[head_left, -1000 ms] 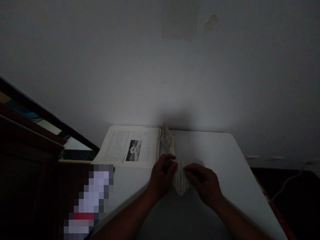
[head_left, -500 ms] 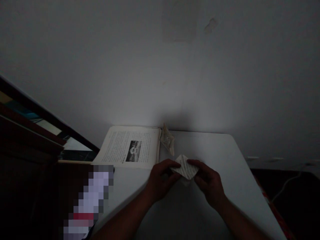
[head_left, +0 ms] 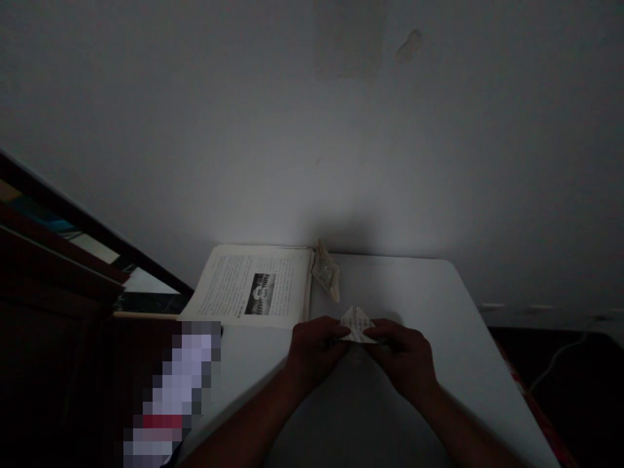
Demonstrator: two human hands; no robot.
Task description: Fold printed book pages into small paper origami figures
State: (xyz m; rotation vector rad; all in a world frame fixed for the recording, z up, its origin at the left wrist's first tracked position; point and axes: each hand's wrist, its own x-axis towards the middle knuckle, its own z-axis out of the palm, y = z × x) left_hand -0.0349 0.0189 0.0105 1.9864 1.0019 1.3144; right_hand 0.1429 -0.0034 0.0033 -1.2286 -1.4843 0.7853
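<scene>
Between my two hands is a small folded paper (head_left: 357, 323) with printed lines, held a little above the white table. My left hand (head_left: 319, 344) pinches its left side, the thumb lying on top. On the right side, my right hand (head_left: 402, 348) pinches it the same way. The lower edge of the paper looks folded over and straight, with a peak pointing away from me. Just beyond stands a folded paper boat (head_left: 326, 272), close to the right edge of an open book (head_left: 229, 276). My fingers hide the paper's underside.
The white table (head_left: 414, 286) stands against a grey wall (head_left: 219, 130). A blurred-out, pale object (head_left: 180, 383) lies at the table's left edge. Dark wooden furniture (head_left: 49, 273) is at the left, and a pale cable (head_left: 558, 361) hangs at the right.
The paper has gone from a diamond to a shorter, roughly triangular shape, its near corner no longer showing. Both hands have come closer together, thumbs now on the paper.
</scene>
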